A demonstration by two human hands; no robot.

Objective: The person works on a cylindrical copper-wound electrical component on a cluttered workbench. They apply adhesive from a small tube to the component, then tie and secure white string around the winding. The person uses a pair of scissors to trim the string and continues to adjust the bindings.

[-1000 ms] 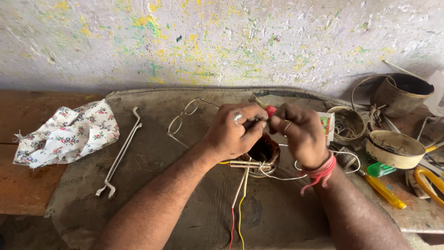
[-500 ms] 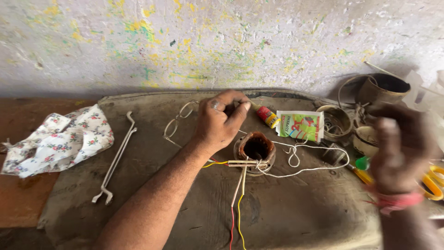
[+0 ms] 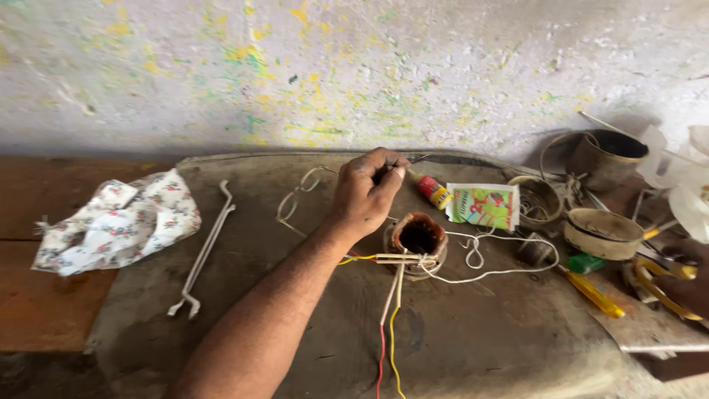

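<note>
Needle (image 3: pixel 419 158) pinched in raised left hand (image 3: pixel 367 193) above coil (image 3: pixel 419 238).

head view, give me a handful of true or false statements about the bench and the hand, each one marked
1. The left hand pinches a thin needle-like tool above the copper winding coil. True.
2. The right hand rests on the coil. False: no right hand is in view.
3. Red and yellow wires run from the coil toward the near edge. True.
4. The floral cloth lies to the right of the coil. False: it lies far to the left, on the wooden bench.
5. White string trails from the coil to the right. True.
6. The wire-rimmed spectacles are stacked on the coloured sachet. False: they lie apart, with the hand between them.
</note>
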